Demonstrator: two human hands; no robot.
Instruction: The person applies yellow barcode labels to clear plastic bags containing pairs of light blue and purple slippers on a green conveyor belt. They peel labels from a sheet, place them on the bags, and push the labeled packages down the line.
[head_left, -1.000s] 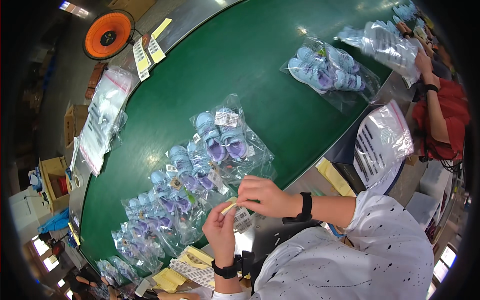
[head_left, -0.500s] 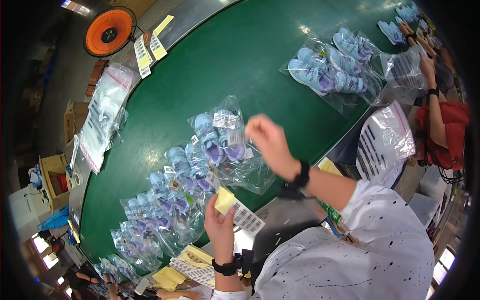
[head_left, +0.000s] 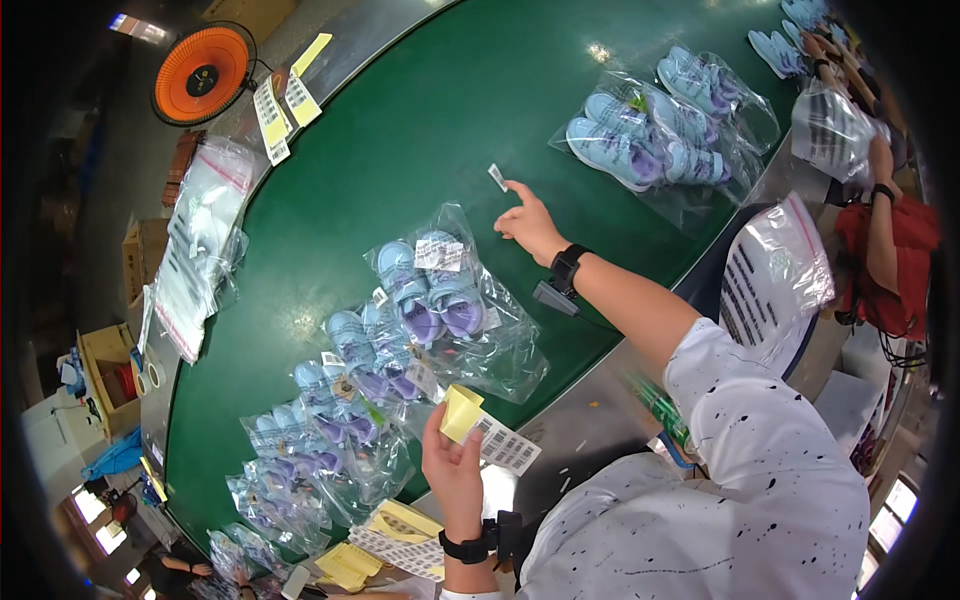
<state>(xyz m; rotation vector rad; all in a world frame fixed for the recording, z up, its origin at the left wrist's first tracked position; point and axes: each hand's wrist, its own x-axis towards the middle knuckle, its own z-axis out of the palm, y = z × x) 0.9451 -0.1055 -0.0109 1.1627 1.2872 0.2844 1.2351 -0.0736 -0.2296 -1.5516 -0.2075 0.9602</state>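
My left hand [head_left: 455, 470] pinches a yellow-backed sheet of barcode labels [head_left: 508, 447] near the table's front edge. Over the green surface, my right hand [head_left: 532, 222] has its index finger stretched out, with a small white label [head_left: 497, 177] clinging to the fingertip. Between my hands lies a clear plastic bag [head_left: 510, 350] around a pair of light-blue and purple children's shoes [head_left: 400, 285], a white printed paper [head_left: 438, 255] on top. More bagged shoes [head_left: 350, 335] run in an overlapping row toward the lower left, several with small white labels.
The green table [head_left: 400, 130] curves across the view. Several bagged shoes [head_left: 615, 145] sit at the far right, near another person's arm [head_left: 880, 200]. Stacks of clear bags [head_left: 215, 230] lie along the left edge, by an orange fan [head_left: 203, 75]. Label sheets [head_left: 395, 540] lie at the lower left.
My right hand has moved up and right, away from the nearest bagged shoes, and a small label now shows on its fingertip. My left hand still holds the sheet, slightly lower.
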